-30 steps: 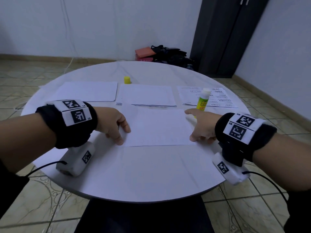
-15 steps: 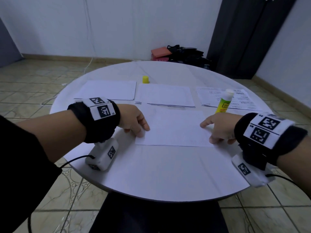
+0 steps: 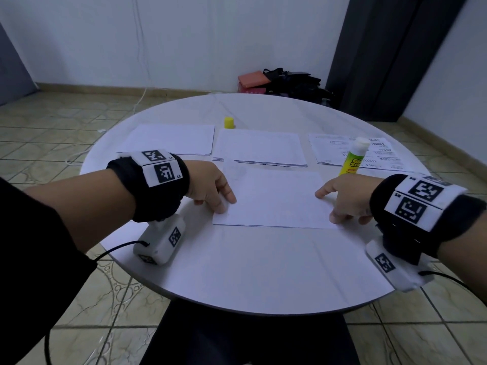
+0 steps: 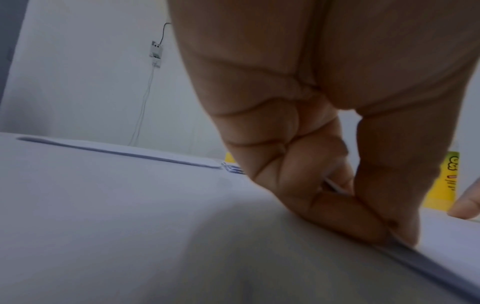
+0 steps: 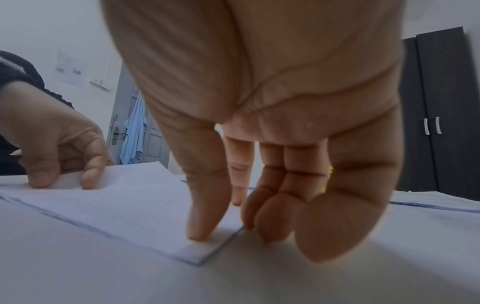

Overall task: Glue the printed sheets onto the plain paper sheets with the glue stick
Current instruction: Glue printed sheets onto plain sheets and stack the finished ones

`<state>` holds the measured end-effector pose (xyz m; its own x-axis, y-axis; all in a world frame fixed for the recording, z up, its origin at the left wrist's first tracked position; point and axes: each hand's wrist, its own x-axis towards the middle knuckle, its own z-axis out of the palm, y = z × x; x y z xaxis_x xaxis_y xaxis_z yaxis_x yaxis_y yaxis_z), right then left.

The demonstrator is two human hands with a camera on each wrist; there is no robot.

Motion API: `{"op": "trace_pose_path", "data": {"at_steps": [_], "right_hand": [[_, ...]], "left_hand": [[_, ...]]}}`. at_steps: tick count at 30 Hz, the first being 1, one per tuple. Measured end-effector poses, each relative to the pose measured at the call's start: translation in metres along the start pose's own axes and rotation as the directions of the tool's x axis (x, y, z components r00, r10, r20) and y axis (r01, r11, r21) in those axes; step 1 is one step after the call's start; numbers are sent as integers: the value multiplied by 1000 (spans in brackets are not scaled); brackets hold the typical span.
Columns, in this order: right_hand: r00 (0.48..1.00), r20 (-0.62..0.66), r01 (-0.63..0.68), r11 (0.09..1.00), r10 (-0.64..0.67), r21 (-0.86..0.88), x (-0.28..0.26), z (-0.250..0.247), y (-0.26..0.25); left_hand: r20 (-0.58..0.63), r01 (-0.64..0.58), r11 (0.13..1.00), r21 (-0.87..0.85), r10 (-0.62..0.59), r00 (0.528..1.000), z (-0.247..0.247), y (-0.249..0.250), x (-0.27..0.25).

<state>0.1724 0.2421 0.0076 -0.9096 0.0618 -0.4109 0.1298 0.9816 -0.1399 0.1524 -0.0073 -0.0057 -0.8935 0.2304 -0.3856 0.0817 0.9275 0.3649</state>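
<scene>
The working sheet (image 3: 271, 198) lies flat near the middle of the round white table (image 3: 250, 272), just in front of a middle paper stack (image 3: 259, 148); a plain stack (image 3: 168, 139) lies to the left and a printed stack (image 3: 379, 154) to the right. Whether the working sheet is one ply or a glued pair cannot be told; the right wrist view hints at a doubled edge at the near right corner. Judged handling: paper is light, limp, creases easily and slides on the smooth top, so it is best held by flat fingertip pressure at opposite edges or pinched at a corner, not gripped mid-sheet. The left hand (image 3: 210, 188) is arched at the sheet's left edge, thumb and fingertips closed on that edge in a pinch, wrist low to the table. The right hand (image 3: 345, 198) is palm down at the right edge, fingers nearly straight and slightly spread, thumb tip pressing the near right corner, other tips on the table beside it. The uncapped glue stick (image 3: 354, 159) stands upright just behind the right hand; its yellow cap (image 3: 229, 122) sits well apart, further back.
</scene>
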Motion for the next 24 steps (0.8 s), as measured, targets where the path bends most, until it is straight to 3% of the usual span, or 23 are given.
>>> {"op": "trace_pose_path", "data": {"at_steps": [8, 13, 17, 20, 24], "right_hand": [[1000, -5, 15, 1000, -15, -27, 0, 0, 1], [999, -23, 28, 996, -31, -89, 1, -2, 3], [999, -15, 40, 991, -42, -131, 3, -4, 2], [999, -7, 40, 994, -40, -105, 4, -4, 0], [997, 2, 73, 977, -74, -200, 4, -4, -3]], "left_hand": [[-28, 32, 997, 77, -30, 999, 3, 0, 5], [23, 94, 982, 163, -99, 995, 3, -2, 10], [36, 134, 905, 404, -163, 986, -10, 15, 8], [8, 83, 839, 538, -103, 995, -14, 48, 22], [-14, -76, 848, 525, 98, 995, 7, 105, 50]]}}
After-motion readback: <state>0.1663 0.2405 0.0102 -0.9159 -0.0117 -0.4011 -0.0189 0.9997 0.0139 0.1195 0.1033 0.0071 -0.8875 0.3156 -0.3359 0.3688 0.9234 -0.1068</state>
